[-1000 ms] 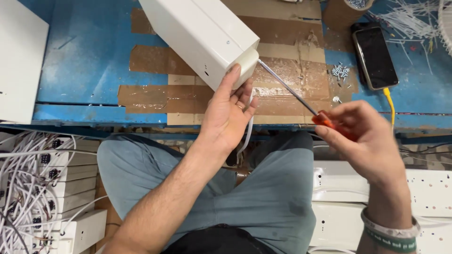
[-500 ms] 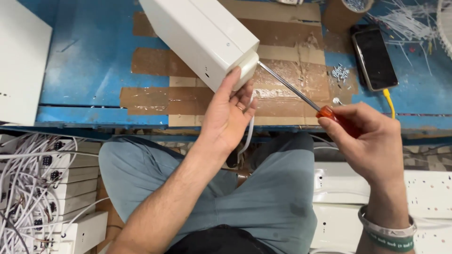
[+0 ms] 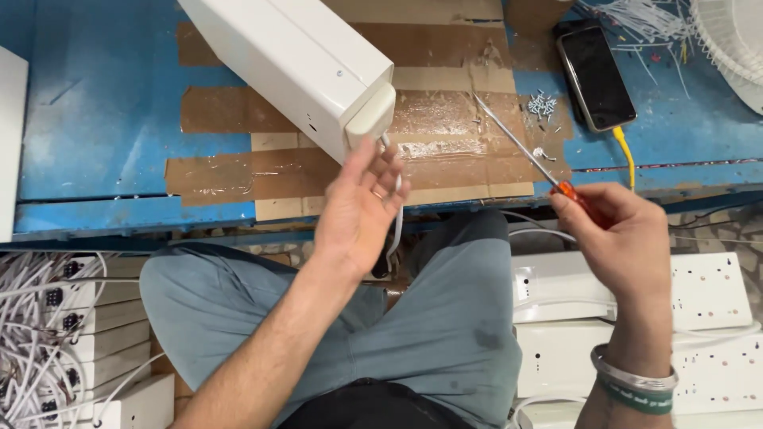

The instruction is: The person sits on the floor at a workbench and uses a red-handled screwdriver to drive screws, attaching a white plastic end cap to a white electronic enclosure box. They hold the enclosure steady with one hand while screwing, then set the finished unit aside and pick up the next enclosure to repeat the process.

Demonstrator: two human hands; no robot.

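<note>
Gripping orange-handled steel screwdriver (image 3: 531,156): right hand (image 3: 621,238) fingers closed | left hand (image 3: 359,208) fingers loosely spread under smooth white plastic box (image 3: 298,67)

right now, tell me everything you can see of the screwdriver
The screwdriver has a slim bare metal shaft and an orange handle that looks plastic. The right hand grips the handle, mostly hiding it. It slants up and left over the taped blue table, tip free in the air, apart from the white box.

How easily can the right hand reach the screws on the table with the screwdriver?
Probably easily: the screws lie in the open beside the screwdriver tip, and nothing stands between them and the right hand.
</note>
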